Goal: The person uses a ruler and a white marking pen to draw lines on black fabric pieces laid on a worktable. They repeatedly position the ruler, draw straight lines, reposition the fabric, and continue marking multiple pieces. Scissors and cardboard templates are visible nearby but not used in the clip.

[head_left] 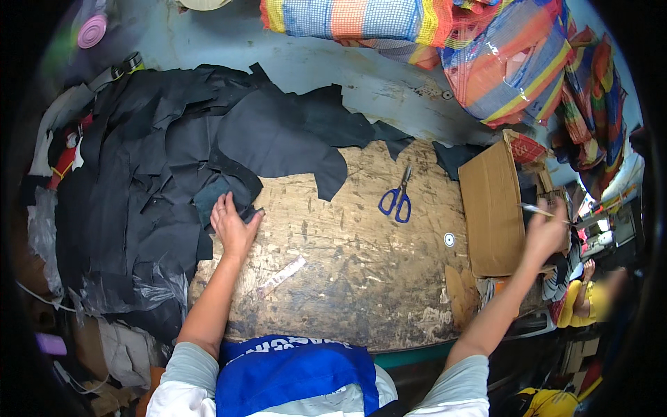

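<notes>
My left hand [235,224] lies with fingers apart on the edge of a heap of black leather pieces [167,139]. Under its fingertips is a small dark green-grey patch [206,199] of the pile. Off to the right, my right hand [547,228] is closed around a slim, pale, pen-like tool [531,208], whose exact kind I cannot make out. This hand is beside the open side of a cardboard box [490,208]. Blue-handled scissors [397,201] lie on the worn wooden table [347,278], between my two hands and touched by neither.
A pale printed strip [281,275] and a small white disc [449,240] lie on the tabletop. Brown scrap [460,295] sits at its right edge. Colourful woven bags [511,62] hang or lean along the back. At far right is another person in yellow [580,306].
</notes>
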A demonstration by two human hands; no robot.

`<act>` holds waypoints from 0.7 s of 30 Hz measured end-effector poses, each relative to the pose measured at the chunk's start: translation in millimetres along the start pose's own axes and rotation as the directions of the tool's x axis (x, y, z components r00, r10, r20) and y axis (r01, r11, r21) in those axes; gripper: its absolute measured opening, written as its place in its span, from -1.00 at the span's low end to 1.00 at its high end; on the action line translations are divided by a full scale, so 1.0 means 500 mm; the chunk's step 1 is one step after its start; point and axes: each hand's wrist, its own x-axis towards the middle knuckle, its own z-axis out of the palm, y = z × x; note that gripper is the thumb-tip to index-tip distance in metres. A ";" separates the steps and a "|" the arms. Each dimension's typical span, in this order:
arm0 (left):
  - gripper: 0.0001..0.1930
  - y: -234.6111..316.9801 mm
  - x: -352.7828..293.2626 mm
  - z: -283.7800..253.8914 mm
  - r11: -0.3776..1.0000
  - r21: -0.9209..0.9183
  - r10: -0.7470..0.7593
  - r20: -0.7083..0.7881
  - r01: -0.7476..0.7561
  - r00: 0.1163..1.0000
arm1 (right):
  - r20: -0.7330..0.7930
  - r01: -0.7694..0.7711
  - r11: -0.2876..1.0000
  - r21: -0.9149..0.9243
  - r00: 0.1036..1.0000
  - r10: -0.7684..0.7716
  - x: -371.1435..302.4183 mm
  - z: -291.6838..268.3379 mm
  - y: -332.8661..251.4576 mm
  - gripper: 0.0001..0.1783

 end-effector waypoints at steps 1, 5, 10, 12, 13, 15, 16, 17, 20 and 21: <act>-0.31 0.001 0.008 0.001 0.997 0.082 -0.017 0.061 0.012 0.998 | 0.105 0.065 0.957 0.283 0.990 -0.098 -0.060 0.002 -0.056 -0.60; -0.56 0.003 0.032 0.003 0.988 0.129 -0.107 0.145 0.089 0.984 | 0.612 -0.174 0.597 0.783 0.390 -0.689 -0.367 0.001 -0.319 -0.61; -0.60 -0.039 0.063 -0.032 0.995 -0.047 -0.078 0.161 0.086 0.984 | 0.294 0.103 0.363 0.926 0.406 -0.865 -0.595 -0.002 -0.459 -0.80; -0.63 -0.060 0.080 -0.061 0.960 -0.235 -0.101 0.222 0.154 0.970 | 0.368 -0.075 0.380 0.922 0.473 -0.800 -0.612 0.009 -0.443 -0.87; -0.63 -0.060 0.088 -0.069 0.861 -0.460 -0.102 0.256 0.214 0.961 | 0.368 -0.032 0.412 0.911 0.515 -0.774 -0.611 0.016 -0.425 -0.89; -0.61 -0.056 0.089 -0.097 0.653 -0.648 -0.153 0.393 0.391 0.907 | 0.368 0.015 0.461 0.887 0.581 -0.727 -0.601 0.034 -0.376 -0.85; -0.61 -0.047 0.092 -0.106 0.766 -0.526 -0.099 0.471 0.369 0.876 | 0.459 -0.053 0.544 0.838 0.606 -0.649 -0.595 0.041 -0.352 -0.84; -0.61 -0.038 0.093 -0.118 0.860 -0.393 -0.060 0.556 0.326 0.829 | 0.524 -0.099 0.614 0.783 0.638 -0.565 -0.590 0.048 -0.324 -0.82; -0.55 -0.008 0.050 -0.149 0.867 -0.471 0.401 0.468 -0.162 0.787 | 0.545 -0.138 0.707 0.694 0.741 -0.391 -0.564 0.073 -0.228 -0.82; -0.48 -0.011 0.051 -0.160 0.844 -0.504 0.447 0.468 -0.186 0.762 | 0.525 -0.154 0.715 0.682 0.783 -0.333 -0.560 0.079 -0.200 -0.82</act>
